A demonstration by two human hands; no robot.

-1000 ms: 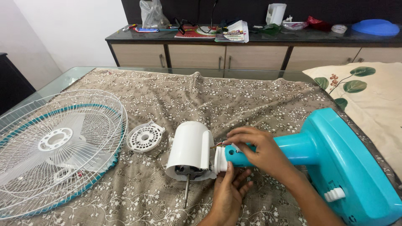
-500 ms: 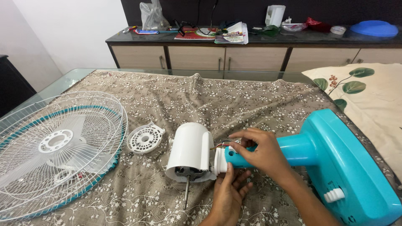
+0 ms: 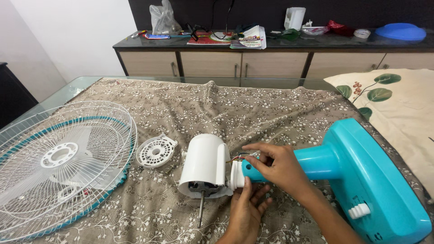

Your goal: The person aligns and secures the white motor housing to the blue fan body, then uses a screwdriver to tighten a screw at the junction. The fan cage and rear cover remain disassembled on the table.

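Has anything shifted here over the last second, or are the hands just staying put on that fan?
Almost nothing. The right hand stays on the teal fan neck where it meets the white motor housing, its fingers barely shifting; the left hand still steadies it from below. The fan guard and small round cover lie unmoved.

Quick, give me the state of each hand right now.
Left hand: fingers up against the white collar at the motor housing, partly open.
Right hand: closed around the teal fan neck.

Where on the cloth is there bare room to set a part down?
Free: the far stretch of the patterned cloth, beyond the white motor housing, and the near strip between the wire fan guard and the motor shaft. Crowded: around the left hand, right hand and teal stand.
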